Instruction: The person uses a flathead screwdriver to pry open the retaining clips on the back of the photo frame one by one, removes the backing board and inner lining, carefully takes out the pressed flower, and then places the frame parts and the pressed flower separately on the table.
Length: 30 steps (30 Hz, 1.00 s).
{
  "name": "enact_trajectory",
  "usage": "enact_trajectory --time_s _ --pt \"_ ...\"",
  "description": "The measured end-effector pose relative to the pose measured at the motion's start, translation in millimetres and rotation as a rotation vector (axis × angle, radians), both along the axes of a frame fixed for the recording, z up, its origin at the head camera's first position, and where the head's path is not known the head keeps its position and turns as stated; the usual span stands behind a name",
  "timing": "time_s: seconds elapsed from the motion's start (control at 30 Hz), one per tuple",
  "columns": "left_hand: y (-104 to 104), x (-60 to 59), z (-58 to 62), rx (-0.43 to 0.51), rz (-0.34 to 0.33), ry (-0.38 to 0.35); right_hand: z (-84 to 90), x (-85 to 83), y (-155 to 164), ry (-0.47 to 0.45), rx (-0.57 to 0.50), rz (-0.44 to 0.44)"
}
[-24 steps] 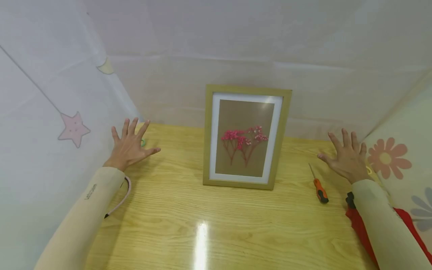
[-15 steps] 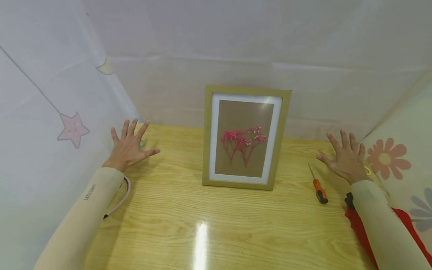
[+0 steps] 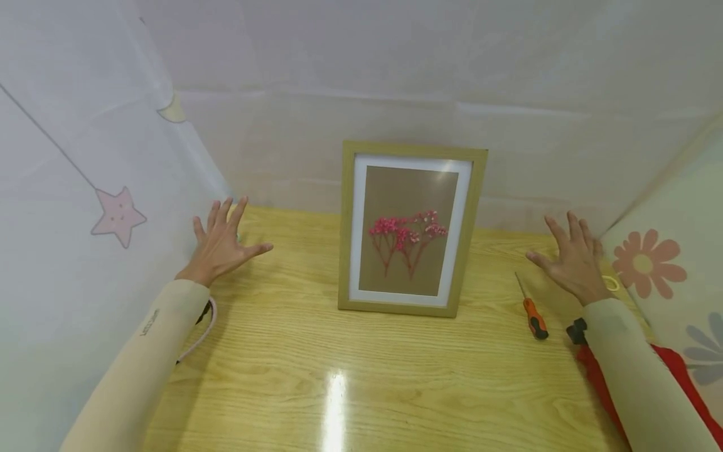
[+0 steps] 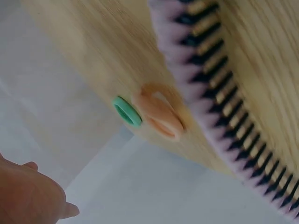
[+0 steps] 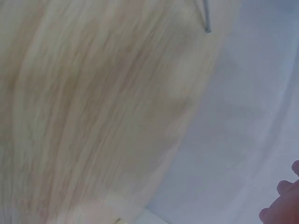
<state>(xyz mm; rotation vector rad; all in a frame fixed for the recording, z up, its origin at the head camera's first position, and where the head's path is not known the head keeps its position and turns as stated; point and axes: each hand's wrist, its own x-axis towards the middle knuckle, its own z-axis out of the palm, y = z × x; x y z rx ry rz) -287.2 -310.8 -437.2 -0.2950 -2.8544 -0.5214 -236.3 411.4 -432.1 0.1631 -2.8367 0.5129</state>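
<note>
On the wooden bench (image 3: 395,376), a picture frame (image 3: 409,229) with pink dried flowers stood upright near the far wall, midway between two hands and well apart from both. At the left, the left hand (image 3: 223,245) was spread, fingers straight, holding nothing, above a green ring (image 4: 127,111) and a peach ring (image 4: 159,115) that lay touching beside a pink comb (image 4: 219,93). At the right, the right hand (image 3: 573,260) was likewise spread and empty, near an orange-handled screwdriver (image 3: 533,314) lying on the bench. A red cloth (image 3: 599,376) lay beneath the right sleeve.
</note>
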Motion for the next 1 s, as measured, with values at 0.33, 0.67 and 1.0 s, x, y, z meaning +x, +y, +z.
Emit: enact_trajectory --time_s 0.33,0.67,1.0 --pt "32 8.7 2.5 0.418 -0.043 -0.146 14.5 3.5 -22 -0.032 -0.328 0.087" --pt "109 32.2 7.2 0.779 -0.198 -0.318 21.6 14.1 -85 -0.270 -0.695 0.208" --pt "154 42.6 12.3 0.994 -0.229 -0.382 7.8 17.2 -124 -0.329 -0.811 0.307"
